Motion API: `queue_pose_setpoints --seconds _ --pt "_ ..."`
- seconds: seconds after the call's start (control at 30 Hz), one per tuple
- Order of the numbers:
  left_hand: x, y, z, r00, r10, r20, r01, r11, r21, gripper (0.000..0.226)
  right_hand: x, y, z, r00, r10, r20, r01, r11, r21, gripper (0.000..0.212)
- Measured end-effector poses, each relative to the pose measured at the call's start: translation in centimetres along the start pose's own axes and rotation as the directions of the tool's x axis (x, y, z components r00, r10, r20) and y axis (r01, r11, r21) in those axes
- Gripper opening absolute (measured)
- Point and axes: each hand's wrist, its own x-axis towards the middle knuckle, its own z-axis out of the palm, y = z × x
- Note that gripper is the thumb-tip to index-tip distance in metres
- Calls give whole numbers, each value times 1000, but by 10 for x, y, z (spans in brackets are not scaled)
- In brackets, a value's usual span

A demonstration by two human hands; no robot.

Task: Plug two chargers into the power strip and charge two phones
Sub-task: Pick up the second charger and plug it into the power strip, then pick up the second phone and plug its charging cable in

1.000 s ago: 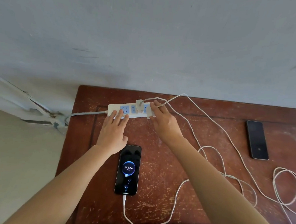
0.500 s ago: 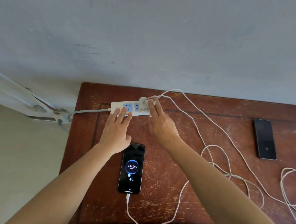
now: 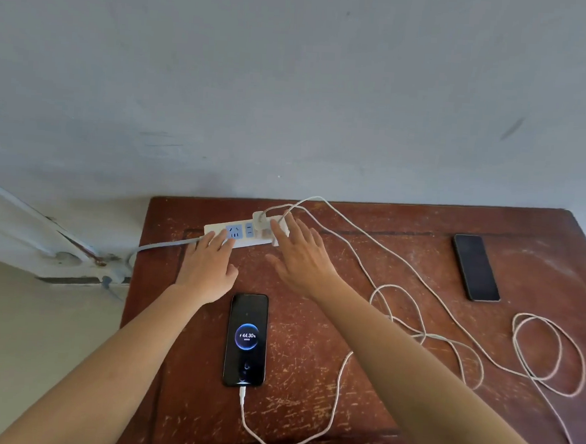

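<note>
Your left hand (image 3: 207, 270) lay flat, fingers open, on the white plastic power strip (image 3: 239, 234) at the far desk (image 3: 358, 414) edge. Your right hand (image 3: 303, 256), fingers spread, gripped nothing. The loose thin white cable (image 3: 547, 357) was light and limp; you should pinch its stiff plug end for the dark phone (image 3: 476, 267).

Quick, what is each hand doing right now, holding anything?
Left hand: open, fingers resting flat on the power strip, gripping nothing.
Right hand: open, fingers spread by the chargers, holding nothing.
</note>
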Motion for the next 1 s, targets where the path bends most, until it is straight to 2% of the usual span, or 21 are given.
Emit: queue_pose_setpoints --seconds 0.13,0.27,0.4,0.57,0.67,0.8,0.87,0.93,1.0 --pt "-31 21 0 991 13 -132 -21 998 -60 53 -59 15 -7 994 102 -34 -96 985 145 56" --pt "-57 67 25 988 104 -117 -120 983 -140 54 -144 45 17 939 343 -8 -333 917 220 49" --pt "-71 138 58 962 274 -16 -274 951 -147 57 -229 74 41 833 550 50 -543 798 262 51" --pt "-81 237 86 845 522 115 -519 853 -50 61 -324 113 54 652 757 49 -732 611 300 54" --pt "-82 289 94 781 604 156 -611 792 -6 62 -364 137 59 528 847 59 -821 491 293 60" --pt "-82 347 105 754 637 159 -645 764 0 62 -398 168 69 398 916 60 -882 364 300 66" --pt "-81 369 113 765 623 164 -630 777 -9 64 -408 185 74 351 936 24 -901 331 280 57" --pt "-79 386 122 784 590 194 -601 799 -1 66 -413 206 80 332 943 -29 -907 328 265 36" --pt "-79 399 132 795 548 260 -579 813 57 65 -417 227 84 359 932 -59 -895 361 261 29"
